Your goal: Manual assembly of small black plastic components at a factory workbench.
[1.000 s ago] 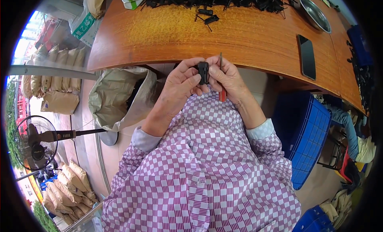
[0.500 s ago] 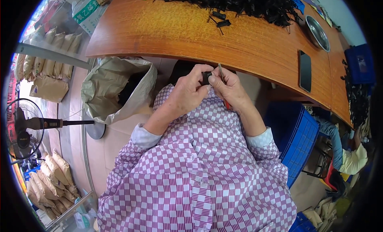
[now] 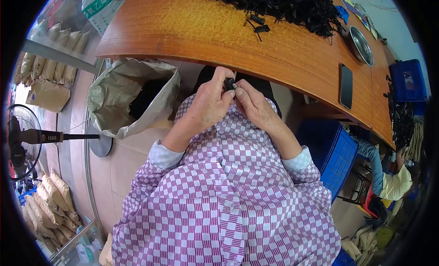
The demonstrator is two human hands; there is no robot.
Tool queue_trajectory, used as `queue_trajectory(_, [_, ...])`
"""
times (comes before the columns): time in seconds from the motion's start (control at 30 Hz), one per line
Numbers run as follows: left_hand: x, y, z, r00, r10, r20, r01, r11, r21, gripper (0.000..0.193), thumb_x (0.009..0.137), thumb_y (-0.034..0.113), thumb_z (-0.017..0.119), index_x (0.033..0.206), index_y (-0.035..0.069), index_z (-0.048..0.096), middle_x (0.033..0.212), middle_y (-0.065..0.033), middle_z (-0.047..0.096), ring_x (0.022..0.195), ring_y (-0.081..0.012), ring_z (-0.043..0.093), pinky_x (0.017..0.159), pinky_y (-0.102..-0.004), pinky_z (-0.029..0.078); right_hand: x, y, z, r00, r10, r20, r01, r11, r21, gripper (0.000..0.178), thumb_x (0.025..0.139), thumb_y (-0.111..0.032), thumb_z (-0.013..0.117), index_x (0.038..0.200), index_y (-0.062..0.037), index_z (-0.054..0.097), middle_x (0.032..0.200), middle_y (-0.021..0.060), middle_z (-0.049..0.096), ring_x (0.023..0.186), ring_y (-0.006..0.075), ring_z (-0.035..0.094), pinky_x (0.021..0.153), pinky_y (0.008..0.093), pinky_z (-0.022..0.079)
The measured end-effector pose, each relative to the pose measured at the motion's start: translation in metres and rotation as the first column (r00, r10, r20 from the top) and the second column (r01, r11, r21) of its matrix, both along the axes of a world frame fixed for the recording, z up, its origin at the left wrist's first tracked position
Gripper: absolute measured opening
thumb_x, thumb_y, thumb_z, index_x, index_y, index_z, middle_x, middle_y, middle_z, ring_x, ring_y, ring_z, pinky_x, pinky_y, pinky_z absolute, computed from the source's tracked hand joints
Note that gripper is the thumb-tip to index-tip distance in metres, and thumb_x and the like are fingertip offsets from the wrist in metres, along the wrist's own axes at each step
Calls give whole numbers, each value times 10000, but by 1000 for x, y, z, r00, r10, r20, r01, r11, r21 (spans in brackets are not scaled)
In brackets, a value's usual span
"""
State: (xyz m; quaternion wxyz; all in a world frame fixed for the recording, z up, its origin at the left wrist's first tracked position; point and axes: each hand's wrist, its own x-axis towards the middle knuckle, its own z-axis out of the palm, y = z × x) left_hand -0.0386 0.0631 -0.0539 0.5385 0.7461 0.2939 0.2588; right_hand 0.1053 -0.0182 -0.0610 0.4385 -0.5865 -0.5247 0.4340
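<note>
Just off the table's front edge, my left hand [image 3: 210, 102] is closed around a small black plastic part [image 3: 229, 83]. My right hand [image 3: 254, 105] meets it from the other side, also closed, fingers bent round a slim hand tool. A bit of the tool's pale metal tip [image 3: 234, 86] shows against the black part; the rest is hidden in the fingers. The tool's exact kind cannot be made out. A few loose black parts [image 3: 260, 28] lie on the wooden table [image 3: 192, 37], in front of a large heap of black parts [image 3: 279, 7].
To the left, an open woven sack [image 3: 114, 96] holds something black. A standing fan [image 3: 27, 138] is farther left. A metal bowl [image 3: 361, 45] and a phone [image 3: 345, 86] lie on the table's right side. A blue crate [image 3: 336, 151] stands below; another person's arm [image 3: 375, 167] is beyond.
My right hand has turned inward, bringing the tool's metal tip against the black part; its red handle no longer shows. My left hand keeps the part. The view has shifted slightly.
</note>
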Motion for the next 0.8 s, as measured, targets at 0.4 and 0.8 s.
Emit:
queue_trajectory(0.4, [-20,20,10,955,264,-133,-181,878,442,305,818,48,617,1090,81,484,890,-203,619,768,-428,603,648,-465,479,26,37,-11,995,7,101,-29,975,222,230,979,-270,502,1038,-48,518,688,51,551,626,158,553,592,292,449])
queue_trajectory(0.8, [-178,116,-43,463,642,-611,-88,719,689,343,815,100,564,1150,93,491,799,-197,606,715,-415,574,681,-452,481,163,116,-6,448,-188,874,25,980,198,306,907,-171,542,1206,-143,486,914,193,659,841,408,623,722,485,497])
